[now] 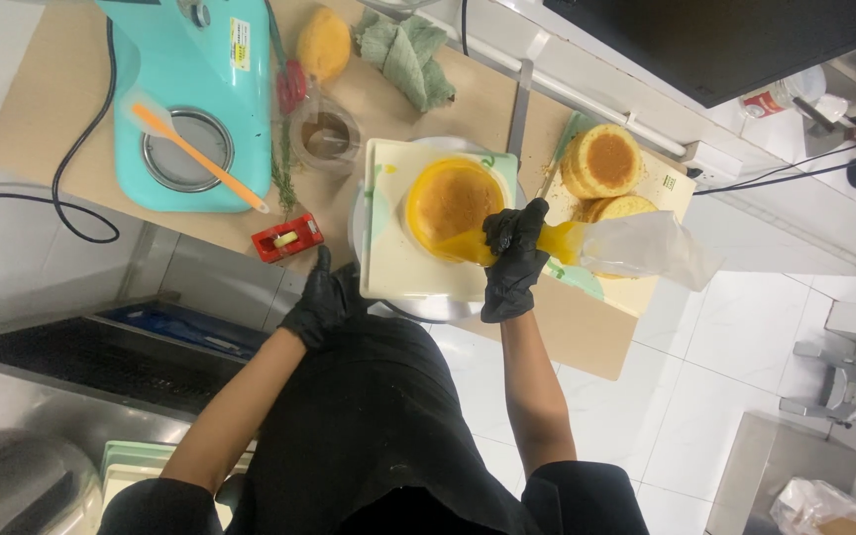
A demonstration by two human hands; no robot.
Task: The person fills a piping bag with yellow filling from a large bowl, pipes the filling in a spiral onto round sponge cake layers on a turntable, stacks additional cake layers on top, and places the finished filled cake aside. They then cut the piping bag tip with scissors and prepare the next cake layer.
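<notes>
While the right hand (513, 260), black-gloved, grips a piping bag (614, 246) of yellow cream at its neck w/ fingers wrapped tight, forearm runs up from lower centre of the frame. Bag tip meets the round sponge cake (451, 205) at frame centre, sitting on a pale cutting board (398, 267) atop a turntable (418, 311). Left hand (324, 302), also gloved, rests at the board's left edge, thumb up, fingers curled; whether it holds anything can't be told. Bench (52, 109) is light wood. Teal mixer (200, 89) upper left w/ orange spatula (195, 151); more sponge layers (603, 163) upper right. White tile floor (666, 396) below.
</notes>
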